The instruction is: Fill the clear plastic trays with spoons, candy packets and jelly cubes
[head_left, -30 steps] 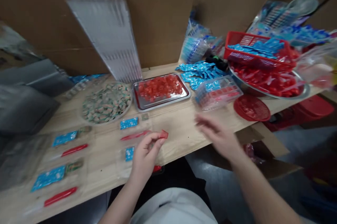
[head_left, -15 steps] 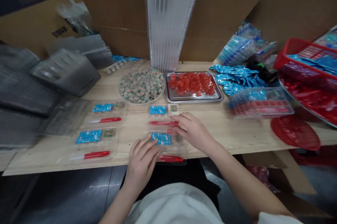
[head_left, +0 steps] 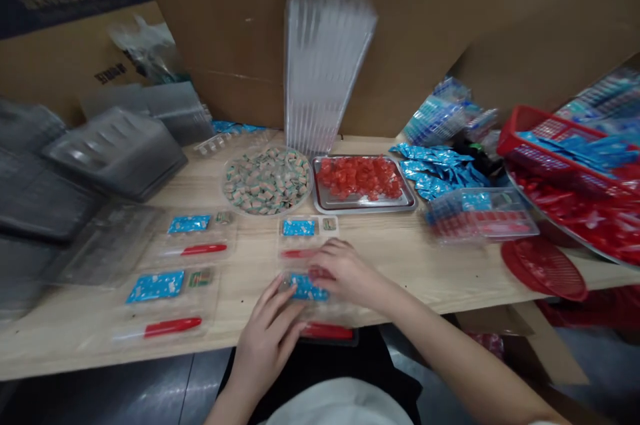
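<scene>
A clear plastic blister tray (head_left: 313,278) lies at the near edge of the wooden table (head_left: 430,265). It holds blue packets (head_left: 299,228) and red stick-shaped items (head_left: 325,331). My left hand (head_left: 267,338) rests with fingers stretched out on the tray's near left part, touching a blue packet (head_left: 305,288). My right hand (head_left: 345,272) lies over the tray's middle, fingers curled down onto it; what is under them is hidden.
A second filled blister tray (head_left: 175,278) lies to the left. Behind are a round dish of green-and-pink candies (head_left: 267,178), a steel tray of red candies (head_left: 363,180), loose blue packets (head_left: 440,168), a red basket (head_left: 565,145), a red lid (head_left: 545,268), stacked empty trays (head_left: 325,65), cardboard walls.
My right hand swung in from the right onto the tray, then slid slightly nearer. My left hand let go of a red piece and laid its fingers flat. The view shifted left.
</scene>
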`<state>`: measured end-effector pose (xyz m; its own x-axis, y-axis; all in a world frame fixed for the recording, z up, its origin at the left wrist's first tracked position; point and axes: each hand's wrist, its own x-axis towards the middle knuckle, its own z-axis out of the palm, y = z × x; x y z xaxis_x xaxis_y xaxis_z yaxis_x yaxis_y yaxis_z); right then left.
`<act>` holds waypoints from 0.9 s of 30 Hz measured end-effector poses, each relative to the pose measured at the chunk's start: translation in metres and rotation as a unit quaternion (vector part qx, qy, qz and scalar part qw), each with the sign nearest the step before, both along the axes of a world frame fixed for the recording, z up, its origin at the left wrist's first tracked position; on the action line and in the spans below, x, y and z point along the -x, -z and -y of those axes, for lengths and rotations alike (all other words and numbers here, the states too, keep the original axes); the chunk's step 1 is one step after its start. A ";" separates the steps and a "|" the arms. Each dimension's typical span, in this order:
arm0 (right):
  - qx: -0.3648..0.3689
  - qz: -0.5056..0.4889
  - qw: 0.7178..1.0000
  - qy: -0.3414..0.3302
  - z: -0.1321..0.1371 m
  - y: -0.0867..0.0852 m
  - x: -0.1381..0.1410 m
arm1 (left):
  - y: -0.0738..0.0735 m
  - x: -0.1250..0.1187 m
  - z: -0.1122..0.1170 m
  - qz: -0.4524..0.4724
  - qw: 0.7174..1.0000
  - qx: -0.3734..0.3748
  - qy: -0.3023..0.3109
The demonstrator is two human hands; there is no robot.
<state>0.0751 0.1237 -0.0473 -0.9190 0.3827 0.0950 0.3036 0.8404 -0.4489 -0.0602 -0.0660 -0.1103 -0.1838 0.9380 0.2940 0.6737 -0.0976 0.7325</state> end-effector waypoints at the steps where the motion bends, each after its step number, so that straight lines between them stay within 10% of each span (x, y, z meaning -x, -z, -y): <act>1: 0.020 -0.021 0.999 0.045 -0.017 0.000 -0.001 | 0.000 0.000 0.000 -0.003 1.000 0.000 0.002; 5: -0.008 -0.042 0.951 0.306 -0.091 0.012 0.004 | -0.002 -0.001 0.001 -0.015 1.000 -0.007 0.011; 13: 0.019 -0.056 0.945 0.322 -0.111 0.028 -0.003 | -0.007 0.003 0.010 -0.033 0.999 -0.025 -0.025; 16: 0.094 -0.093 0.956 0.263 -0.075 0.009 -0.010 | -0.008 0.004 0.009 -0.025 0.999 -0.019 -0.013; 19: 0.137 -0.083 0.985 0.067 -0.027 -0.011 -0.005 | -0.008 0.004 0.006 -0.037 0.999 -0.023 -0.007; 22: 0.037 -0.048 0.996 -0.064 0.010 -0.014 0.010 | -0.007 0.004 0.005 -0.062 0.997 -0.044 -0.001; 27: -0.100 0.038 0.991 -0.075 0.034 0.000 0.022 | -0.003 0.004 0.005 -0.079 0.994 -0.070 0.003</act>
<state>0.0535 0.0897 -0.0475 -0.9717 0.2215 0.0827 0.1950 0.9486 -0.2494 -0.0641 -0.0706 -0.1070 -0.1200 0.8863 0.4474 0.7790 -0.1953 0.5958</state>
